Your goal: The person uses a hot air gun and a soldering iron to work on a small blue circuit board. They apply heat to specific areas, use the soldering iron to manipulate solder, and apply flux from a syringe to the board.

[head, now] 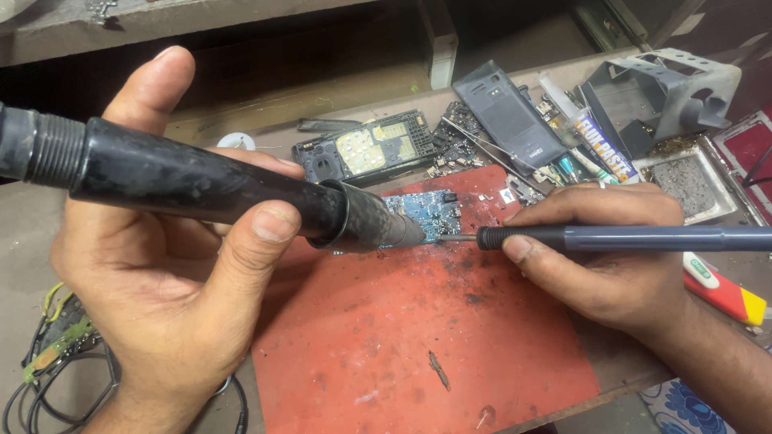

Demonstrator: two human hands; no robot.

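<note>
Looming at left of frame, the left hand (161, 265) wraps its grip around a black hot-air nozzle handle (209, 189), aimed at a small blue circuit board (425, 214) at centre so heat lands on one spot. From the right, the right hand (603, 257) pinches a slim grey soldering iron (627, 238), tip touching the board's edge. Beneath lies a scorched red mat (418, 337) shielding the tabletop (24, 217). Upper right: a white-and-blue paste tube (599, 145), a dark phone back cover (508, 116).

Circuit board (425, 214) lies on mat (418, 337), phone frame (370, 149) seemingly behind it.
</note>
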